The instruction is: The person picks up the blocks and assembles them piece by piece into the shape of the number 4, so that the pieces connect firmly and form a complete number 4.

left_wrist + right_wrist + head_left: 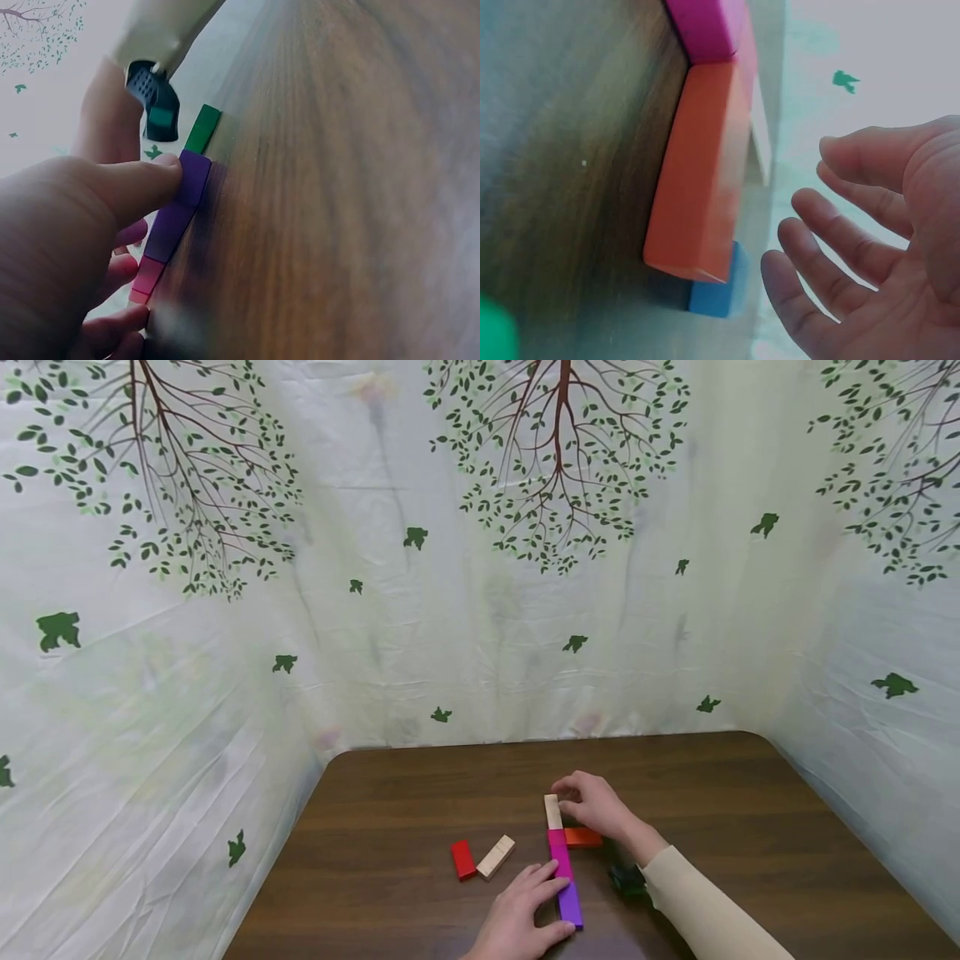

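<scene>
A row of blocks runs away from me on the table: a purple block (570,906) nearest, a magenta one (558,847) beyond it, and a plain wooden block (552,812) at the far end. An orange block (582,837) branches off to the right, touching the magenta part. My left hand (521,910) rests along the row's left side, its thumb on the purple block and its fingertips against the row. Beside the wooden block is my right hand (600,806), its fingers loosely bent; the right wrist view shows nothing held in it.
Left of the row lie a red block (463,860) and another plain wooden block (496,857). In the right wrist view a blue block (716,296) sits behind the orange one. A green block (202,129) shows past the purple one. The brown table (405,793) meets printed cloth walls.
</scene>
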Demonstrator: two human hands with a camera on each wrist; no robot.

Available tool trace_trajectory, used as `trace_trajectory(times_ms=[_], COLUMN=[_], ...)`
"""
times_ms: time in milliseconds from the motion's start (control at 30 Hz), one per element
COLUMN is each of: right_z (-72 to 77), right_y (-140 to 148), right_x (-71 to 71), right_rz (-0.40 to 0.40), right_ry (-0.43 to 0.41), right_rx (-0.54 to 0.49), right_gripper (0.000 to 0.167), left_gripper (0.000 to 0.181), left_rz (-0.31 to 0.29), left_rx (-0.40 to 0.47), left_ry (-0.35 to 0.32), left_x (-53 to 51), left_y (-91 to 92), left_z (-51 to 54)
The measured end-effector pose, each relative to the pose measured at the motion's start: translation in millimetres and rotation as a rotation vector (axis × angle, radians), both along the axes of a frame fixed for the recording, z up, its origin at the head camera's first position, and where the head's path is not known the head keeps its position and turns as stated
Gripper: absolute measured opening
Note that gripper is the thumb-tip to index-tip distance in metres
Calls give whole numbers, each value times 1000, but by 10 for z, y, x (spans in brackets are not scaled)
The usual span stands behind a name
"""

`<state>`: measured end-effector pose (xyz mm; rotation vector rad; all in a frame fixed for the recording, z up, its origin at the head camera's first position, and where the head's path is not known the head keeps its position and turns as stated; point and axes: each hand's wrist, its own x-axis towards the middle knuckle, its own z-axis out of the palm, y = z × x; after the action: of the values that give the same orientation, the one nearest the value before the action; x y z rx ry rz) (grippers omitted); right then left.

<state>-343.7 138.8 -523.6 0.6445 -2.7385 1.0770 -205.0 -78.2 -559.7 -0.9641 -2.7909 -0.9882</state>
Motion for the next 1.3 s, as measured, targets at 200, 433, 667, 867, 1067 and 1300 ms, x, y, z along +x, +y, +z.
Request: trace_trajectory(times_ms=[200, 433, 667, 867, 1067, 1300], right_z=[89, 140, 102, 35, -15, -60], right_y=[64, 132, 177, 181, 164, 143], right_x=[248, 545, 764, 863, 899, 924], right_rz=[-1, 24, 29, 4, 13, 31], right_ry=[45, 126, 168, 171, 211, 243], right_rx=[27, 117, 247, 355, 407, 449], right_gripper=[28, 32, 34, 42, 45, 45], left_gripper=[51, 50, 50, 50, 50, 50], left_rz=[4, 6, 4, 3, 2, 3], left_rx=[11, -1, -4, -9, -7, -12], left_ry=[54, 57, 50, 73, 43, 30], left_x=[3, 5, -2, -2, -8, -6], left_y=[-11, -14, -4, -6, -5, -6], left_z=[-3, 0, 4, -5, -3, 16])
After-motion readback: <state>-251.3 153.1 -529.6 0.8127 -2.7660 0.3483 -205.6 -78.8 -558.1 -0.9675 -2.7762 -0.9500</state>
